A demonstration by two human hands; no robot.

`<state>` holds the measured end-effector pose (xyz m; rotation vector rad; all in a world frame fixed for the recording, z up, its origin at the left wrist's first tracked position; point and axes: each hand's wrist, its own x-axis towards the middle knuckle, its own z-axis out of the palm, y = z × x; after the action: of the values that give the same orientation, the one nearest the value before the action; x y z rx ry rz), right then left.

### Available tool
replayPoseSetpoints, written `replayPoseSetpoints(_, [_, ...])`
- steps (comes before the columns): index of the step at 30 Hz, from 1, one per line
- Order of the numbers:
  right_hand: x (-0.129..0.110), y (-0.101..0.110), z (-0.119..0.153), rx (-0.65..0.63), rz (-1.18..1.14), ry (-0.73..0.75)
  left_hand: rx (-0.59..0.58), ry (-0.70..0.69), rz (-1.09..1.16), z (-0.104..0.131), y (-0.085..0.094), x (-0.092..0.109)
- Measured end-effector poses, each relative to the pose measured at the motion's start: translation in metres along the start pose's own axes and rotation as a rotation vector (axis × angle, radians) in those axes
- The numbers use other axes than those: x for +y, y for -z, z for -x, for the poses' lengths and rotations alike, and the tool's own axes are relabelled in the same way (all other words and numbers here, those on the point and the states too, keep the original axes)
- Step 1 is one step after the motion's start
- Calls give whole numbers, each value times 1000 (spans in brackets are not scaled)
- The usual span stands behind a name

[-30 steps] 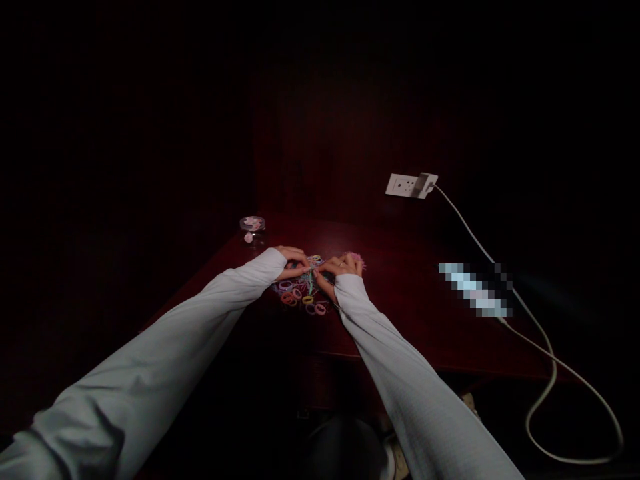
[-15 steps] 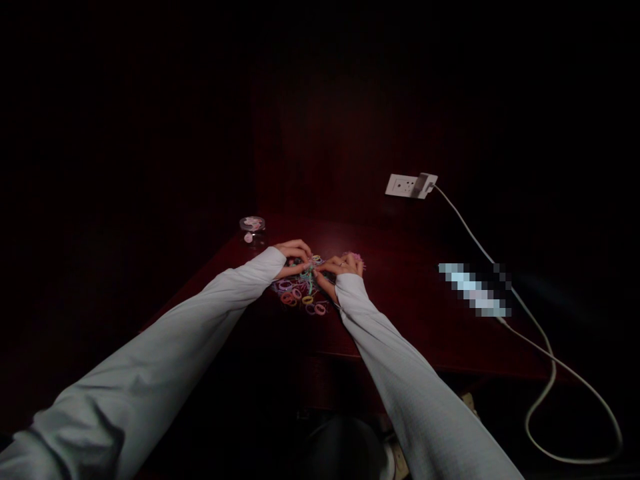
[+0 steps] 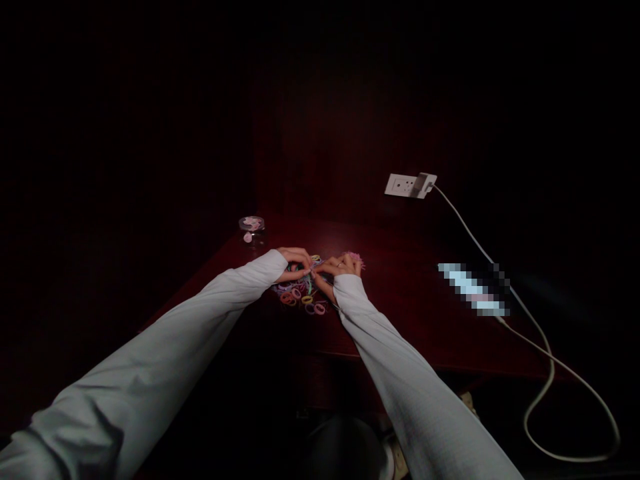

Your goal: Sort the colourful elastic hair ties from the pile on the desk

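- Left hand (image 3: 297, 262) and right hand (image 3: 341, 268) meet above hair ties (image 3: 301, 295); what they pinch, I cannot tell.
- Jar (image 3: 252, 231) stands by the table's (image 3: 400, 287) far-left corner.

Around two hands (image 3: 296, 255): one socket plate (image 3: 399, 185) and one charger (image 3: 427, 185) at two o'clock, one pixelated object (image 3: 473, 288) at three, one cord (image 3: 552, 367) towards four, at least five rings (image 3: 307, 301) at six, too tangled to count fully, one jar (image 3: 251, 224) at ten; one worktop (image 3: 395, 307).

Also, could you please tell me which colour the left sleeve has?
The left sleeve looks plain light grey in the dim light, best seen in the head view.
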<state>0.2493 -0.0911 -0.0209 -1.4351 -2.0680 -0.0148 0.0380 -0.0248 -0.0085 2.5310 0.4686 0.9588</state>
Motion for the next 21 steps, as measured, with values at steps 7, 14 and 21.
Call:
replayPoseSetpoints(7, [-4,2,3,29,43,-48,24,10,-49,-1,2,0])
replayPoseSetpoints(14, [-4,8,3,84,39,-160,100,9,-137,-2,6,-1])
replayPoseSetpoints(21, [5,0,0,135,85,-161,38,-30,-105,-2,6,4])
